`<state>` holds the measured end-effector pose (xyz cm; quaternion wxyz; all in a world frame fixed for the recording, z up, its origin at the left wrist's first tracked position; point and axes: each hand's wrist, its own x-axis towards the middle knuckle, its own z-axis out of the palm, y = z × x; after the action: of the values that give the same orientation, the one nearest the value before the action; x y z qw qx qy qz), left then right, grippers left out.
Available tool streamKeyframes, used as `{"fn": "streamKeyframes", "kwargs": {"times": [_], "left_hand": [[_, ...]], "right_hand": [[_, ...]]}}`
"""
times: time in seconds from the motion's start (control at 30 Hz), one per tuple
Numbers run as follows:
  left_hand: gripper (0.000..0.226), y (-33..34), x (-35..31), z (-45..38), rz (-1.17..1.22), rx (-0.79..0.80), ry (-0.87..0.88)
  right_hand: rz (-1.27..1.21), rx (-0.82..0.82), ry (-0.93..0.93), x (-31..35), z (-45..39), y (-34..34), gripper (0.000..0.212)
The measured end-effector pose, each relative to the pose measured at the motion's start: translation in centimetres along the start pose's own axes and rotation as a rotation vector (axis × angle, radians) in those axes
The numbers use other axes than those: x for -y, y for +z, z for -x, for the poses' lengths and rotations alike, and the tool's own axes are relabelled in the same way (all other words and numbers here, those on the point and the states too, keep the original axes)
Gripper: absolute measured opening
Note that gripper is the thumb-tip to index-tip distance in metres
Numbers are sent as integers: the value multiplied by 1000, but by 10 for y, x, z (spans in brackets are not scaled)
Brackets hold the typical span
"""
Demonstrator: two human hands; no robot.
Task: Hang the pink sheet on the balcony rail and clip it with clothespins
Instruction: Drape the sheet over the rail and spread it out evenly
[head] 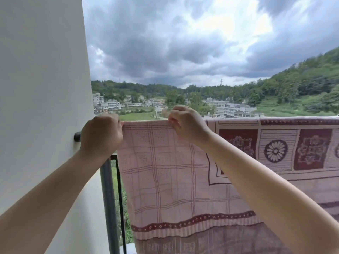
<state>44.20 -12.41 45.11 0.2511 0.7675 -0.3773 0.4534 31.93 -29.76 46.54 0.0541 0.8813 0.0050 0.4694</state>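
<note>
The pink sheet (161, 171), checked with dark red lines and a maroon border band near its bottom, hangs down over the balcony rail, which it hides along its top edge. My left hand (101, 134) grips the sheet's top left corner with curled fingers. My right hand (185, 123) pinches the top edge a little further right. Only the rail's dark end fitting (77, 136) shows, at the wall. No clothespin is visible.
A white wall (42, 88) stands close on the left. Dark metal railing posts (110, 198) run down below my left hand. A maroon-patterned blanket (286, 149) is draped over the rail to the right, partly behind the pink sheet. Beyond lie buildings, hills and cloudy sky.
</note>
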Motion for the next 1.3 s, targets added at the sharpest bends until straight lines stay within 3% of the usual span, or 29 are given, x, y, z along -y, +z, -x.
{"fn": "streamKeyframes", "kwargs": {"times": [0.23,0.33,0.43,0.53,0.63,0.73,0.87,0.93,1.1,1.3], "left_hand": [[14,4,6,25,-43,-27,89],[28,7,-3,42,-105,-62,158],[21,23,-31,56,-80,-175,329],[15,51,-86,75,75,-170,527],[18,78,-164,100,204,-26,706],[24,105,-258,119,253,259,818],[33,130,-410,141,418,633,764],[41,138,-491,155,394,750,759],[46,149,-675,202,445,830,788],[46,159,-847,234,551,894,868]], "right_hand": [[29,66,-64,4,22,9,32],[149,50,-89,2,43,10,35],[167,1,-118,-12,68,-2,29],[195,-14,-27,-36,112,-24,26],[242,58,147,-70,181,-53,27],[292,219,410,-114,262,-89,31],[377,416,769,-176,372,-151,36],[413,464,906,-205,422,-192,50],[524,569,1283,-278,539,-305,44],[641,620,1522,-348,648,-417,45]]}}
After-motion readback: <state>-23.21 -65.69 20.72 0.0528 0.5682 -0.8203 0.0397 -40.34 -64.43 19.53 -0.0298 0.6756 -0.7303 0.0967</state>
